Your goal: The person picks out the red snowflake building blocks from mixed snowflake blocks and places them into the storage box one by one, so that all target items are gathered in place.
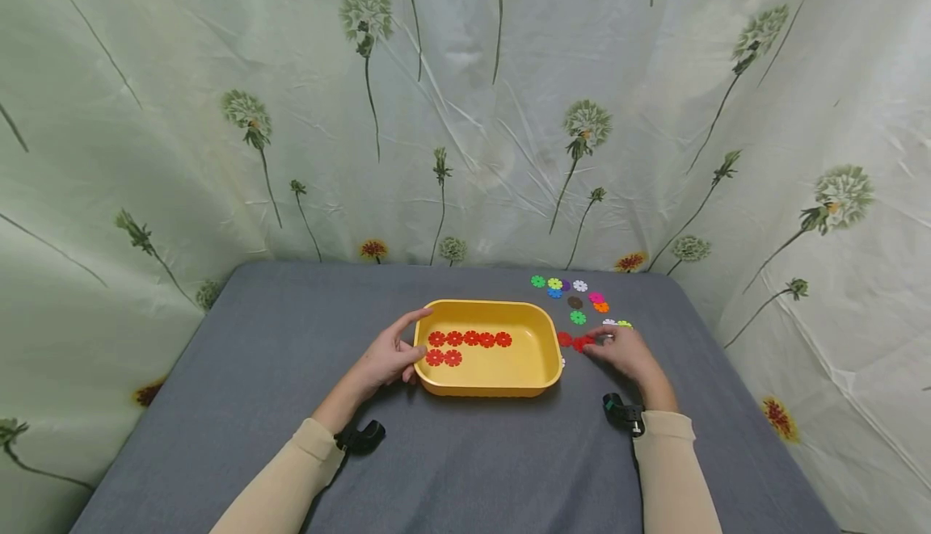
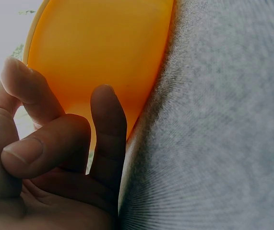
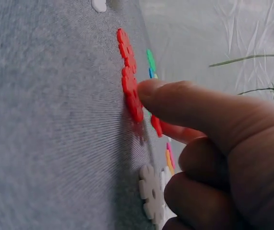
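Note:
A yellow plastic tray (image 1: 489, 393) stands on the grey cloth, with several red flower-shaped discs (image 1: 471, 338) in two rows inside. My left hand (image 1: 387, 356) holds the tray's left end, thumb over the rim and other fingers against the outer wall (image 2: 103, 52). Just right of the tray, my right hand (image 1: 624, 350) pinches a red flower-shaped disc (image 3: 132, 98) between thumb and forefinger. Another red disc (image 1: 564, 339) lies beside it, towards the tray. The forefinger's tip is partly hidden behind the thumb in the right wrist view.
Loose discs in several colours lie behind the right hand, among them green (image 1: 578, 317), brown (image 1: 575, 302) and orange (image 1: 600, 307). A white disc (image 3: 151, 194) lies beneath the curled fingers. Flower-printed curtain (image 1: 480, 114) hangs behind the table.

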`<state>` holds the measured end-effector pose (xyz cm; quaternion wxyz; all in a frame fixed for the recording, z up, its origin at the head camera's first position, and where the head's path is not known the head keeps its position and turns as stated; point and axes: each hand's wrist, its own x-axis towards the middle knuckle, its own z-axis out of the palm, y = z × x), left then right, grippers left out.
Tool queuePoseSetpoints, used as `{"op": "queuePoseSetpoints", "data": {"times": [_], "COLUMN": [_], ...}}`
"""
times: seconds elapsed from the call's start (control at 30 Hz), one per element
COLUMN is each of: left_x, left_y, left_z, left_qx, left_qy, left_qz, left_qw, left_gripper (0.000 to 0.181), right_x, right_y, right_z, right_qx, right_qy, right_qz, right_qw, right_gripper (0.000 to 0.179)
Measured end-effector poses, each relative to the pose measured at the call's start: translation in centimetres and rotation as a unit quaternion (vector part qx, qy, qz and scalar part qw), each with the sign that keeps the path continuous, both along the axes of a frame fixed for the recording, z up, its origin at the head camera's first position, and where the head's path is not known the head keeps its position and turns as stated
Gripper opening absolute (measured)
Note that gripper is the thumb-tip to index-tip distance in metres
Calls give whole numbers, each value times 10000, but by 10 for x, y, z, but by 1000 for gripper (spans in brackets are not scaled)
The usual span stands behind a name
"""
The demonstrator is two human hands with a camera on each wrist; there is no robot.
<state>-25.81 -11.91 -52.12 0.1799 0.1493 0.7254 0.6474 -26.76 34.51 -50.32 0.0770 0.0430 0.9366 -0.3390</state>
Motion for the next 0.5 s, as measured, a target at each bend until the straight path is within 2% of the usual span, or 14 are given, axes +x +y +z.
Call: {"op": "queuePoseSetpoints", "data": {"times": [0.23,0.5], "left_x": [1,-1], "left_y": [0,0], "left_z": [0,0], "left_qx": [-5,-31], "left_qy": [18,8], "left_qz": [14,23], "left_qw": [10000,10000], "left_gripper": [69,69], "right_x": [1,6], "right_y": [-3,-17], "right_z": [10,32], "right_qx": [-182,-190], "right_qy": [171,525], "right_qz": [-303,-134], "right_qw": [9992,9984], "right_gripper": [49,49]}}
